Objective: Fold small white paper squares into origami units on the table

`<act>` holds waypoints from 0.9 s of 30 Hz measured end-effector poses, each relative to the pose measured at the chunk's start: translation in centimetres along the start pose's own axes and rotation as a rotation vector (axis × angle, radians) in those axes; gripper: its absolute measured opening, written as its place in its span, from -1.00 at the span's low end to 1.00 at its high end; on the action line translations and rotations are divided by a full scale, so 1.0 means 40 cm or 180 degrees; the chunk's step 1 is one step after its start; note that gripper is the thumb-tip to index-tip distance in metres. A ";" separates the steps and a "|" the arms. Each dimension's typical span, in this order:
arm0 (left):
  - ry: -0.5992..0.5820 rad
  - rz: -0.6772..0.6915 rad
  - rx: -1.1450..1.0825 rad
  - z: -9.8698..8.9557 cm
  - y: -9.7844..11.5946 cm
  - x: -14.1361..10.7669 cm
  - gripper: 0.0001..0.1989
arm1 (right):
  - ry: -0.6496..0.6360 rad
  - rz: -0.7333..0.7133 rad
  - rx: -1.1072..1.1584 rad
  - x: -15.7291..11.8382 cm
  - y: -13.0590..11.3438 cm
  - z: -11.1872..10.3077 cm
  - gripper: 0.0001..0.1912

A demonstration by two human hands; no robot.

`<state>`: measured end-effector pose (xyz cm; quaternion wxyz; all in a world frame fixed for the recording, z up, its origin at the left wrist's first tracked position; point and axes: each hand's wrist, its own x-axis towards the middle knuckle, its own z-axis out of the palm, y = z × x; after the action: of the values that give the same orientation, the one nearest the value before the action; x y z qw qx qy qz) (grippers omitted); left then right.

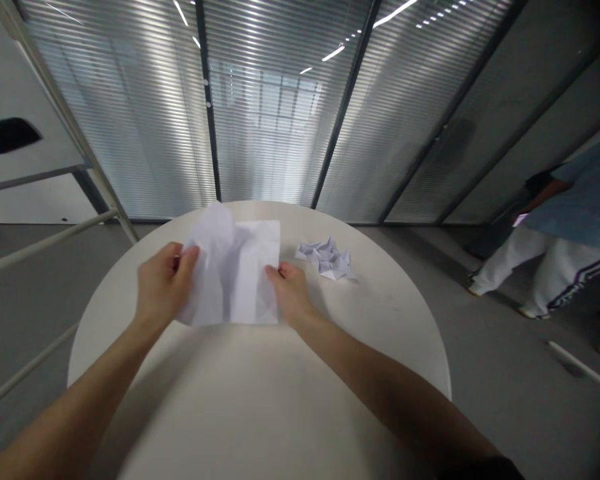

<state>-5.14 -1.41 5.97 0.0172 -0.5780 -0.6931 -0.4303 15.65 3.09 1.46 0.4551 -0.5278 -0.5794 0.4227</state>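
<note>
Two bare forearms reach from the near edge over the round white worktop point(260, 400). The left hand point(163, 283) has its grip closed on the left edge of a creased white sheet of paper point(240, 273), with the thumb on top of the sheet. The right hand point(293, 290) pinches the right edge of the same sheet near its lower corner. The sheet is held between both hands above the far half of the worktop; its upper left part curls upward. Just to the right of it, a small folded paper shape point(327, 259) lies on the worktop, apart from the hands. At the far right, another person point(570, 233) in white trousers stands on the grey floor point(480, 347).
</note>
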 end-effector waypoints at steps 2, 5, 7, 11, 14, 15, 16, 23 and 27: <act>-0.0056 -0.0542 0.0247 -0.027 -0.078 0.022 -0.65 | 0.0052 0.0089 -0.0264 0.033 0.033 -0.052 -0.79; -0.1324 -0.0639 0.1276 -0.044 -0.166 0.018 -0.61 | -0.0029 0.0164 -0.0705 0.056 0.069 -0.116 -0.82; -0.1569 -0.0551 0.1539 -0.041 -0.179 -0.004 -0.62 | -0.0101 0.0117 -0.1007 0.057 0.074 -0.133 -0.72; -0.0755 0.0726 0.2263 -0.017 -0.138 -0.039 -0.54 | -0.0015 -0.0679 -0.2140 0.043 0.040 -0.104 -0.29; -0.1208 0.1899 0.1666 0.023 -0.132 -0.038 -0.49 | -0.0193 -0.1735 -0.3182 0.026 0.018 -0.041 -0.29; -0.1607 0.2160 0.1417 0.039 -0.141 -0.035 -0.47 | -0.0422 -0.1989 -0.3301 0.022 0.019 -0.019 -0.35; -0.1940 0.2226 0.1238 0.055 -0.155 -0.033 -0.46 | -0.0657 -0.2149 -0.3361 0.020 0.023 0.002 -0.38; -0.2637 0.1916 0.1035 0.079 -0.227 -0.026 -0.34 | -0.1701 -0.2195 -0.3480 0.077 0.096 -0.001 -0.27; -0.2654 0.1743 0.1136 0.068 -0.234 -0.021 -0.30 | -0.1610 -0.2017 -0.3604 0.094 0.110 -0.074 -0.34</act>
<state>-11.22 -0.02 -1.59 -0.0501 -0.8480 -0.5273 -0.0191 19.42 7.26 -1.83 0.0624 -0.3746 -0.9250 0.0124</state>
